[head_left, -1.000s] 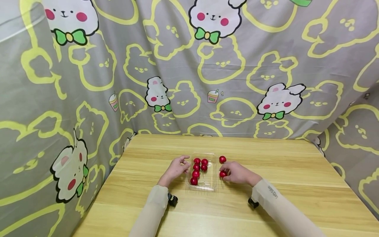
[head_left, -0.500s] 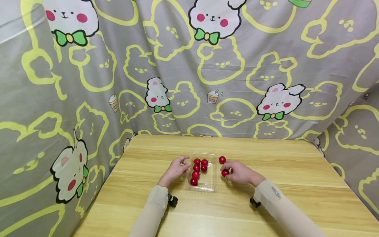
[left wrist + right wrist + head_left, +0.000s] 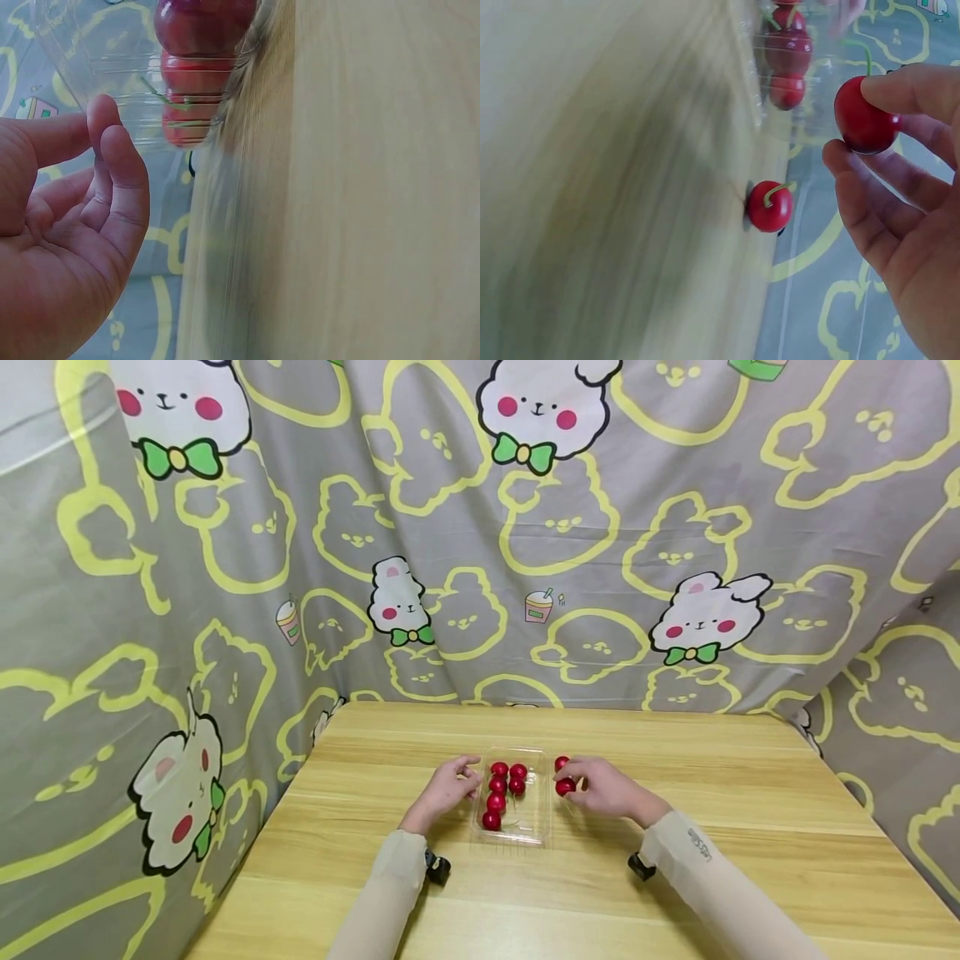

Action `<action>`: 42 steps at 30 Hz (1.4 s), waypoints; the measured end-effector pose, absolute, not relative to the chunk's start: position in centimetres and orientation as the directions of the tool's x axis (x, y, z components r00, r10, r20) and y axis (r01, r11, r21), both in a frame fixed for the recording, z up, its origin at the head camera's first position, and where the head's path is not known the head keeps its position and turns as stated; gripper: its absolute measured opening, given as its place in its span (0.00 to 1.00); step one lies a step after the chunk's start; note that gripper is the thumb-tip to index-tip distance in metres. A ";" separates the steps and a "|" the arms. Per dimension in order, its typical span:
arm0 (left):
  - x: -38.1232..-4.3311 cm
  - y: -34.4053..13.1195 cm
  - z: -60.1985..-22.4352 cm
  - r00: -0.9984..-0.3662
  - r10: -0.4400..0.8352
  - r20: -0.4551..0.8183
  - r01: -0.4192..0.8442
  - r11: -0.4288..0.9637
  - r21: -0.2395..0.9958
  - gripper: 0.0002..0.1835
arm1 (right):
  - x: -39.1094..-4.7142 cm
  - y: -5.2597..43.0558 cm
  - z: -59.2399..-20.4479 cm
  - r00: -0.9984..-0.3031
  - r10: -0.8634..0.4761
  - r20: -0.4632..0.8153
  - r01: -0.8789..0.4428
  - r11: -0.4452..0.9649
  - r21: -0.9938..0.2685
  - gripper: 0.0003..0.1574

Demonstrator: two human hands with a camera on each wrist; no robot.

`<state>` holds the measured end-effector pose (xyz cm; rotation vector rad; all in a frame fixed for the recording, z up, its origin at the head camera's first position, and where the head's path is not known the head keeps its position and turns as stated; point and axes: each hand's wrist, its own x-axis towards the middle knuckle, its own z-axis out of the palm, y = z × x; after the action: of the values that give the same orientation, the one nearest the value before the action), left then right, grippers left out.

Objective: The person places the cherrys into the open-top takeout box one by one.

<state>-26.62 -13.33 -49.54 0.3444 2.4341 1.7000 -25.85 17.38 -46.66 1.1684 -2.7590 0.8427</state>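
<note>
A clear plastic box (image 3: pixel 532 822) stands on the table with several red cherries (image 3: pixel 497 802) inside, mostly along its left side. My right hand (image 3: pixel 606 789) pinches a red cherry (image 3: pixel 864 116) with a green stem between thumb and fingers, just right of the box and raised above the table. Another cherry (image 3: pixel 769 206) lies loose on the table beyond that hand. My left hand (image 3: pixel 448 787), fingers loosely bent, is at the box's left wall. In the left wrist view its fingertips (image 3: pixel 120 142) overlap the clear wall; whether they touch cannot be told.
The wooden tabletop (image 3: pixel 750 827) reaches back to a grey curtain (image 3: pixel 465 527) with yellow and white cartoon animals. The curtain also hangs along the left and right sides. A small black wrist camera (image 3: pixel 437 866) is strapped at the left wrist.
My right hand has lifted the nearer cherry off the table, shifted slightly right, then moved back left and farther away, partly covering the loose one. My left hand has stayed in place.
</note>
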 end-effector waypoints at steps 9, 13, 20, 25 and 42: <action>-26.5 -13.2 -49.5 -0.964 0.266 0.008 0.102 0.341 0.935 0.22 | -26.2 16.1 -45.5 -0.714 -0.659 0.238 -0.677 0.562 -0.476 0.17; -26.2 -13.1 -49.1 -0.963 0.270 0.026 0.116 0.324 0.939 0.23 | -26.3 15.4 -45.2 -0.725 -0.650 0.230 -0.665 0.572 -0.480 0.20; -24.6 -12.7 -46.6 -0.956 0.292 0.026 0.115 0.293 0.949 0.23 | -26.5 14.2 -45.1 -0.737 -0.635 0.231 -0.649 0.570 -0.504 0.19; -25.7 -12.9 -48.2 -0.961 0.277 0.023 0.111 0.304 0.946 0.23 | -26.4 13.3 -45.2 -0.726 -0.644 0.242 -0.658 0.546 -0.519 0.16; -26.4 -13.1 -49.2 -0.961 0.275 0.013 0.110 0.341 0.934 0.24 | -26.5 10.5 -46.5 -0.673 -0.699 0.243 -0.718 0.538 -0.441 0.16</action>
<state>-26.35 -13.12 -49.23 0.3544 2.4484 1.6869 -26.51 10.52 -46.50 1.2544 -2.7218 0.8083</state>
